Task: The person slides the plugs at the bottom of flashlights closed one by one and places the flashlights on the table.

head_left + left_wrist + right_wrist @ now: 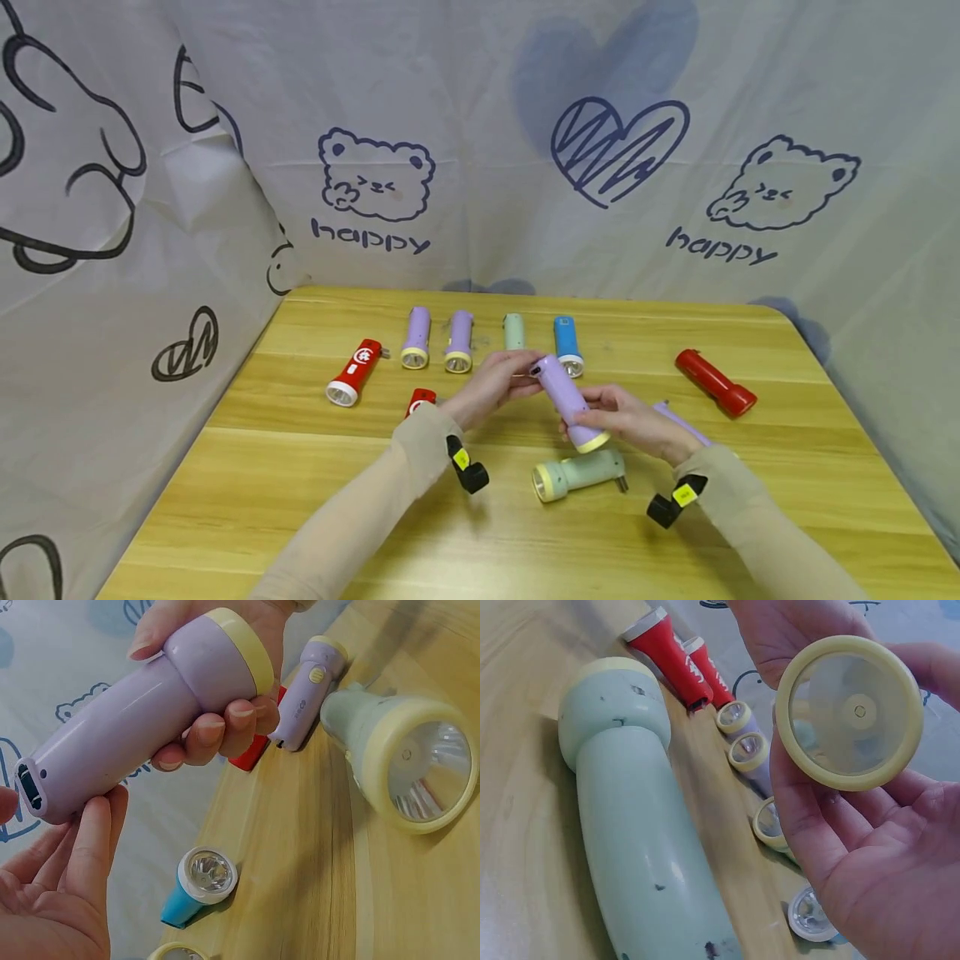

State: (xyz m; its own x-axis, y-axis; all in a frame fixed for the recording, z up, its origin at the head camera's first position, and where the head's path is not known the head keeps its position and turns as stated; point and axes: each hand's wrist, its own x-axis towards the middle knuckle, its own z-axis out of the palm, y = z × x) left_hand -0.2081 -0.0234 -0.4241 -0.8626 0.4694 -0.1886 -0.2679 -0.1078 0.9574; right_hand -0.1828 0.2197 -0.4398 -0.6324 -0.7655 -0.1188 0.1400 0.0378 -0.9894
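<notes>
A purple flashlight (561, 392) with a pale yellow head rim is held above the table, tilted with its lens end low and toward the right. My right hand (630, 419) grips it near the head, thumb on one side and curled fingers on the other. At the tail end, my left hand (493, 385) touches the underside with rather straight fingers; its thumb is by the dark slot there. In the left wrist view the slot (30, 787) faces the left hand. Below the hands lies a pale green flashlight (588, 473) with metal plug prongs sticking out.
Along the back lie two purple flashlights (417, 337), a green one (513, 331) and a blue one (566, 340). Red flashlights lie at the left (356, 371), behind the left wrist (421, 399) and at the right (715, 383). Another purple flashlight (681, 421) is partly hidden by the right forearm.
</notes>
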